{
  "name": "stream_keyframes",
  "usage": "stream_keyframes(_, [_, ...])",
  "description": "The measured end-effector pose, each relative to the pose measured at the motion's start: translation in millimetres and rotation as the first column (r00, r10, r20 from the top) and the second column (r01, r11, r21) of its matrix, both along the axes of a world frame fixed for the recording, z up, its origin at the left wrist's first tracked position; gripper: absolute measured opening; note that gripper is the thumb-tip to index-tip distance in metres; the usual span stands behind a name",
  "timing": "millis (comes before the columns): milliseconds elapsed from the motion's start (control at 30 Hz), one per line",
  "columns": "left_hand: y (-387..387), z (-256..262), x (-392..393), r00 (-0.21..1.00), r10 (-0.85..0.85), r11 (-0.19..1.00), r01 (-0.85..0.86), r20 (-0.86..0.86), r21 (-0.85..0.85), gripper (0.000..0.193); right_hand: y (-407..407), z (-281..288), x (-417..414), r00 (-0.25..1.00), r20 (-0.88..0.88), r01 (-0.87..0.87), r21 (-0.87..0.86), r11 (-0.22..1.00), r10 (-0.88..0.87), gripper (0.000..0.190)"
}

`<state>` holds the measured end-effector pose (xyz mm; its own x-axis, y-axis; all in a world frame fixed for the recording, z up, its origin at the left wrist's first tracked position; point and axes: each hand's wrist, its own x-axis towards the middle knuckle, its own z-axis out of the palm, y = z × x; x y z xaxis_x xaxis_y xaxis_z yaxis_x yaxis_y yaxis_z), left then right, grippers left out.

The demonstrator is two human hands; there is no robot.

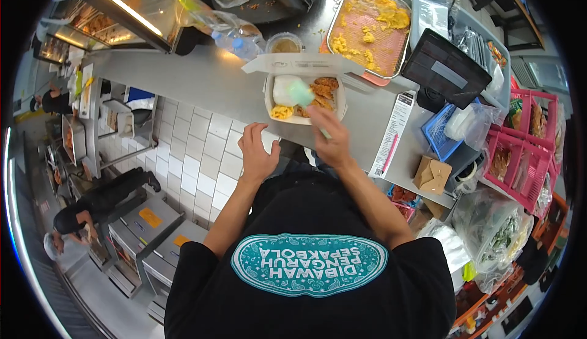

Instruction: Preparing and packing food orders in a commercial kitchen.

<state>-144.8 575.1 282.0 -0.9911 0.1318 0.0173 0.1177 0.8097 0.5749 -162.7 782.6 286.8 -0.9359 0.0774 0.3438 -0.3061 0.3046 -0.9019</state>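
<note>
An open takeaway box point(345, 98) sits near the front edge of the metal counter, its lid folded back. Inside are a white mound of rice point(283, 92), yellow scrambled egg point(281, 112) and browned fried pieces point(324, 87). My right hand point(334, 139) is closed around the handle of a pale green utensil point(301, 93). The utensil's blurred head is over the middle of the box; I cannot tell whether it touches the food. My left hand point(259, 151) hovers just off the counter edge, left of the box, fingers apart and holding nothing.
Behind the box stand a lidded sauce cup point(284, 43), plastic bottles point(238, 45) and an egg-smeared tray point(345, 24). To the right are a dark tablet point(445, 68), a printed slip point(398, 118) with a pink pen point(390, 153), a blue basket point(439, 130) and a brown carton point(432, 174).
</note>
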Motion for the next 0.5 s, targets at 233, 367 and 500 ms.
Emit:
stream_keyframes(233, [9,-15,10,1.0,0.027,0.997,-0.027,0.008,0.066,0.054,108,14,-70,0.807,0.163,0.568,-0.48,0.669,-0.568,0.019])
stream_keyframes(367, [9,-31,-18,0.99,-0.108,0.993,0.112,-0.091,0.041,0.046,155,-29,-78,0.832,0.496,0.552,-0.691,0.466,-0.25,0.03])
stream_keyframes(500, [-19,-50,-39,0.96,-0.244,0.969,0.246,-0.136,0.0,0.028,162,-25,-10,0.686,0.594,0.676,-0.307,0.67,-0.42,0.036])
